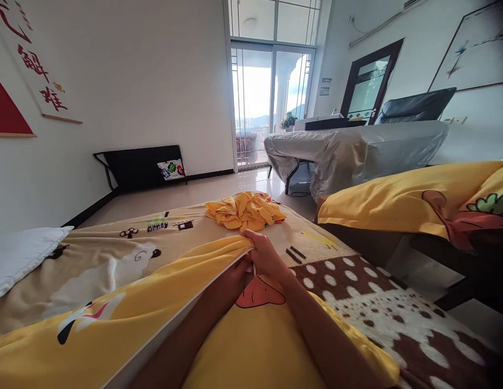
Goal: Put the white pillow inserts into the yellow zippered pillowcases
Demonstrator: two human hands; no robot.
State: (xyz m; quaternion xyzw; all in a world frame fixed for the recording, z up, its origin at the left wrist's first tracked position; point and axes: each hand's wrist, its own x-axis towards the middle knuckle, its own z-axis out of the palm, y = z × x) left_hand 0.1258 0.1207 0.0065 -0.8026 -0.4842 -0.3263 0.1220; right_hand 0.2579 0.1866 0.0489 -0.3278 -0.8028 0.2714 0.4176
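Observation:
My right hand (264, 254) grips the far edge of a yellow cartoon-print cover (125, 308) that lies over a patterned blanket (356, 302) on the bed. Its fingers are curled round the fabric edge. My left hand (235, 278) reaches under the lifted yellow cover, just left of the right hand; its fingers are mostly hidden in shadow beneath the cloth. A crumpled heap of yellow fabric (245, 209) lies on the blanket just beyond both hands.
A white pillow (20, 254) lies at the left. A yellow pillow (413, 200) rests on a dark stand at the right. Further back stand a table under a silver cover (348, 148), a black folded frame (141, 165) against the wall, and a glass balcony door (271, 102).

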